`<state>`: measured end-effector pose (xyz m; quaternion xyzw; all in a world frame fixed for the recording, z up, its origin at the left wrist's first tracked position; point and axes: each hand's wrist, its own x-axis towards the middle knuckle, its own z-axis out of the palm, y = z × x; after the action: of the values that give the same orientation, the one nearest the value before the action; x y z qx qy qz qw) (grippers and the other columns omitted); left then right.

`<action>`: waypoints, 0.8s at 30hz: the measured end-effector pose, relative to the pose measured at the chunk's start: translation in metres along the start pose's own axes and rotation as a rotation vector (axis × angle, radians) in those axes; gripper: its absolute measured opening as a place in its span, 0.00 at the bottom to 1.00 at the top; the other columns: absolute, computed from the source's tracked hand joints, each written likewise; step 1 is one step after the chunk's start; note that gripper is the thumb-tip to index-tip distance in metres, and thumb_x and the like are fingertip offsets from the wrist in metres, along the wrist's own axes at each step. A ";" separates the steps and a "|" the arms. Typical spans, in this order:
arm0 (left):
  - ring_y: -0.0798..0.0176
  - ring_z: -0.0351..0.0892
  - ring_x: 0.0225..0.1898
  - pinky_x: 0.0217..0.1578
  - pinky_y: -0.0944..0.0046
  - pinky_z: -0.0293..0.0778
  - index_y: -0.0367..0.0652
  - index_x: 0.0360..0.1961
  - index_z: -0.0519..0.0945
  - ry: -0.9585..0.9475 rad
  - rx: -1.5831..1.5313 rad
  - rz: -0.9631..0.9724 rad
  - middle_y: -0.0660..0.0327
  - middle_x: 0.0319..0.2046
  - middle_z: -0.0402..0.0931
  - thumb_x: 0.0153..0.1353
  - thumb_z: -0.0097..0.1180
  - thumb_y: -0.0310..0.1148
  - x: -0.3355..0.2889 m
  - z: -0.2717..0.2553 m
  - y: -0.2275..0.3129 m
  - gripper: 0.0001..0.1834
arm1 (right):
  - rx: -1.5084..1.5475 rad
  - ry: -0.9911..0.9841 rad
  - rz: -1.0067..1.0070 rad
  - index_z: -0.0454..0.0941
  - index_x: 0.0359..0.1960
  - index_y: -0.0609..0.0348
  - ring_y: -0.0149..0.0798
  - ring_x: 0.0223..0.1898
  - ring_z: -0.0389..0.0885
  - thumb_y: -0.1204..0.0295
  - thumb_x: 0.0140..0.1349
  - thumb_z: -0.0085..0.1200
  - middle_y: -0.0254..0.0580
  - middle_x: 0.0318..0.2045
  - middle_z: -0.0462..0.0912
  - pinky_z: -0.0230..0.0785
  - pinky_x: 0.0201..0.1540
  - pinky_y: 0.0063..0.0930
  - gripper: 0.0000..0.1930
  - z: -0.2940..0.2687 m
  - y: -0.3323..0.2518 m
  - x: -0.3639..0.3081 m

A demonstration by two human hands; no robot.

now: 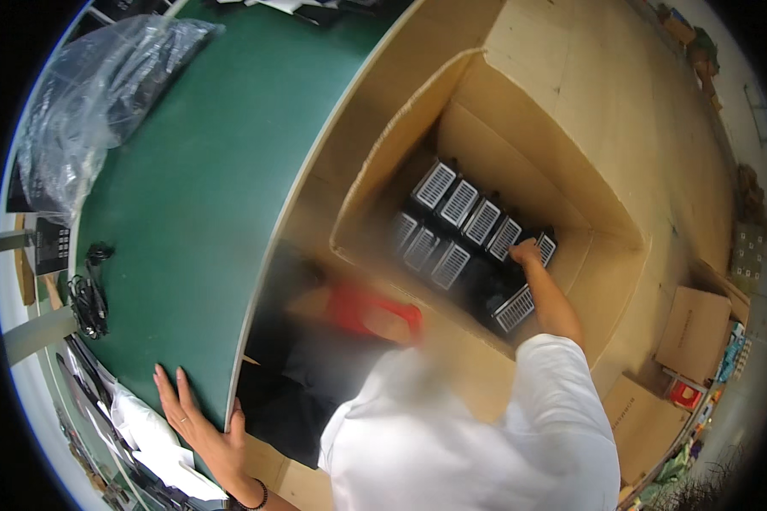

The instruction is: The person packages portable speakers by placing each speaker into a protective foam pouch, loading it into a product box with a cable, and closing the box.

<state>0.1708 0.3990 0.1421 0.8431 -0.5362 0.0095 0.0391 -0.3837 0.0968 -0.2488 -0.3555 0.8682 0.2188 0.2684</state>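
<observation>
My left hand [203, 430] lies on the near edge of the green tabletop [204, 187], fingers spread and thumb at the rim, holding nothing. Deep inside a large open cardboard box [533, 140], my right hand [527, 252] has its fingers curled at the side of a black unit with a white slatted panel [548, 249]. Exactly how the fingertips sit on it is hidden. Several similar black slatted units [459, 203] stand in rows on the box bottom. One more slatted unit [515, 309] is nearer to me, below my right forearm.
A red plastic stool [371, 311], partly blurred, is between the table and the box. Clear plastic wrap [102, 102] and a black cable bundle [88, 298] lie along the table's left side. White bags [149, 430] are near my left hand. Cardboard boxes [693, 332] stand at right.
</observation>
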 end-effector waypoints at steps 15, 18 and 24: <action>0.37 0.54 0.77 0.74 0.39 0.49 0.42 0.76 0.63 0.029 0.034 0.014 0.44 0.77 0.56 0.54 0.58 0.39 0.001 0.003 0.006 0.45 | 0.365 0.072 0.434 0.30 0.76 0.47 0.70 0.74 0.56 0.53 0.41 0.83 0.71 0.73 0.51 0.56 0.73 0.63 0.73 0.053 0.090 -0.088; 0.38 0.53 0.77 0.75 0.40 0.49 0.42 0.75 0.64 0.041 0.024 0.025 0.45 0.77 0.56 0.54 0.58 0.39 0.005 0.000 0.007 0.45 | 0.393 -0.068 0.354 0.32 0.76 0.49 0.67 0.72 0.58 0.56 0.41 0.83 0.69 0.73 0.52 0.57 0.73 0.60 0.72 0.015 0.092 -0.092; 0.38 0.51 0.78 0.75 0.39 0.48 0.40 0.75 0.64 0.070 -0.014 0.064 0.46 0.77 0.56 0.54 0.62 0.44 0.008 -0.001 0.001 0.46 | 0.761 0.215 -0.514 0.38 0.75 0.56 0.52 0.65 0.72 0.67 0.43 0.81 0.60 0.65 0.68 0.64 0.70 0.45 0.66 -0.103 0.079 -0.172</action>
<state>0.1731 0.3915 0.1439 0.8243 -0.5614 0.0364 0.0633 -0.3699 0.1754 -0.0481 -0.4560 0.7933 -0.2265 0.3337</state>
